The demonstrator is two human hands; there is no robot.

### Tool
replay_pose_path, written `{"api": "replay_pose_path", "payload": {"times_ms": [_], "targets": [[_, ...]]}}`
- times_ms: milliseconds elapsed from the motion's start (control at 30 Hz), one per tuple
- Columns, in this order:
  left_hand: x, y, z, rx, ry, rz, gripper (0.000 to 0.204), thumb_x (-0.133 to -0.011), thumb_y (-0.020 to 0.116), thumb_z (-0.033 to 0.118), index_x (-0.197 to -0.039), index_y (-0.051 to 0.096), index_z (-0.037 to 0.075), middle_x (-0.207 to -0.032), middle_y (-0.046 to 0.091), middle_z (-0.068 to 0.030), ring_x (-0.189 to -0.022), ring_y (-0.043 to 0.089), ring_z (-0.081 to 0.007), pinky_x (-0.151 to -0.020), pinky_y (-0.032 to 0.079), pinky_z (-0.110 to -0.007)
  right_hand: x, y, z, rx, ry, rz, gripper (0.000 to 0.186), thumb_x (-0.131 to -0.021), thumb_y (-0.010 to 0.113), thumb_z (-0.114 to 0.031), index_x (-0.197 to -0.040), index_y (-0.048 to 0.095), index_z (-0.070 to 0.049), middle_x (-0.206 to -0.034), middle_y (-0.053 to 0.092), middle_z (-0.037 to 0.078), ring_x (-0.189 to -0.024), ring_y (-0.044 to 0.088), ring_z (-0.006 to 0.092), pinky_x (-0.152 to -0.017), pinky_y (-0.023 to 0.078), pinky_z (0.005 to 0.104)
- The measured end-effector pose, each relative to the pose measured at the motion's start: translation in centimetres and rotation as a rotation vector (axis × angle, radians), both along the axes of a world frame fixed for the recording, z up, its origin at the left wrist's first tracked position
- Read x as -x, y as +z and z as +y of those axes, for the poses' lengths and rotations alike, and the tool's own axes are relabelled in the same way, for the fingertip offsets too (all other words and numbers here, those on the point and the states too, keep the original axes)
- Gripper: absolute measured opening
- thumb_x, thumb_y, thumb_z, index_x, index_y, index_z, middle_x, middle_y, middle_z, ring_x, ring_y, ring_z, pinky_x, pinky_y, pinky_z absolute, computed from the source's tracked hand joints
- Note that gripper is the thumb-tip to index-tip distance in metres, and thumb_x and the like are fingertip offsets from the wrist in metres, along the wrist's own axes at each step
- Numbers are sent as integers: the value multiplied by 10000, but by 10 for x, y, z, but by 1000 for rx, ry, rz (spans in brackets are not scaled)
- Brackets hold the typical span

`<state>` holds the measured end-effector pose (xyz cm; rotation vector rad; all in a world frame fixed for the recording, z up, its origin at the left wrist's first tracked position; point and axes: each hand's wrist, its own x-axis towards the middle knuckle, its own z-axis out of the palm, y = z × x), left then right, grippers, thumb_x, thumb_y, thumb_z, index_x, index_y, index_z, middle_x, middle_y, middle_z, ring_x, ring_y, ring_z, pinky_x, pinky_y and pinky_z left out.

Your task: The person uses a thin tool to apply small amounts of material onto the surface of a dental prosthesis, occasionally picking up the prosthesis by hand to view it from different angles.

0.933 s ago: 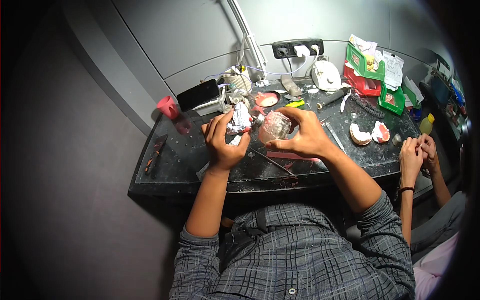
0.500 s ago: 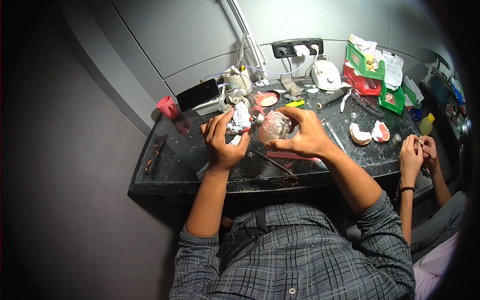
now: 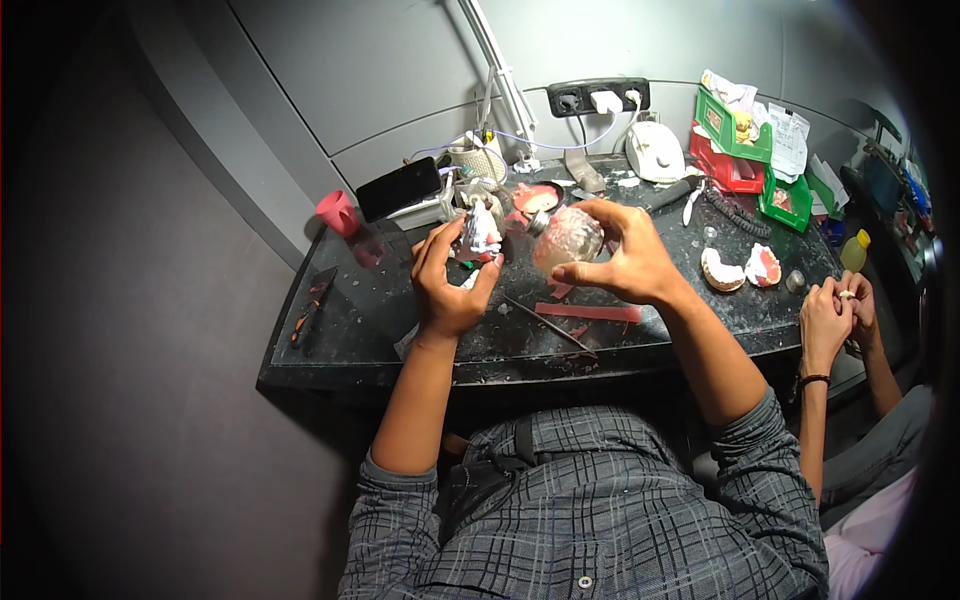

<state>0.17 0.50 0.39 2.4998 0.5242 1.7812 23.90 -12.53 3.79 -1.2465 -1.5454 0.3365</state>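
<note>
My left hand (image 3: 447, 287) is closed around a white plaster dental model (image 3: 482, 236) with some red wax at its edge. In my right hand (image 3: 640, 258) is a round glass spirit lamp (image 3: 570, 240), smeared with pink wax, its metal neck tilted toward the model. A small gap separates the two; I cannot make out a flame. Below them on the bench lie a pink wax strip (image 3: 590, 313) and a thin metal tool (image 3: 548, 324). Behind the lamp stands a dark dish with pink wax (image 3: 537, 198).
A knife (image 3: 315, 305), pink cup (image 3: 338, 213) and phone (image 3: 398, 188) are at the left. Two dental casts (image 3: 722, 270) sit to the right, near a co-worker's hands (image 3: 838, 305) holding something small. Green and red bins (image 3: 735, 125) and a lamp arm (image 3: 500, 80) stand behind.
My right hand has drawn the spirit lamp up and right, away from the model. My left hand has turned the model slightly. The co-worker's hands have shifted a little.
</note>
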Motion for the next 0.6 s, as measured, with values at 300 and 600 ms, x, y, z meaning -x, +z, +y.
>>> {"api": "replay_pose_path", "payload": {"times_ms": [300,600], "targets": [[-1,-2,1,112,-156,-4,575,-740,801,75,-1280,650,-52,-1221,705,-227,-1126,676,-386,-1019,503,-435,5,-3,2,-27,93,-15,723,-653,937,-330,-1200,704,82,-1012,767,155,-861,724,179,-794,580,322],[-1,1,-1,70,-139,21,586,-712,816,57,-1267,655,-43,-1228,710,-218,-1131,677,-385,-1040,484,-431,14,-11,3,-3,155,-62,803,-613,945,-325,-1207,672,141,-1096,757,238,-1003,746,254,-908,581,367]]}}
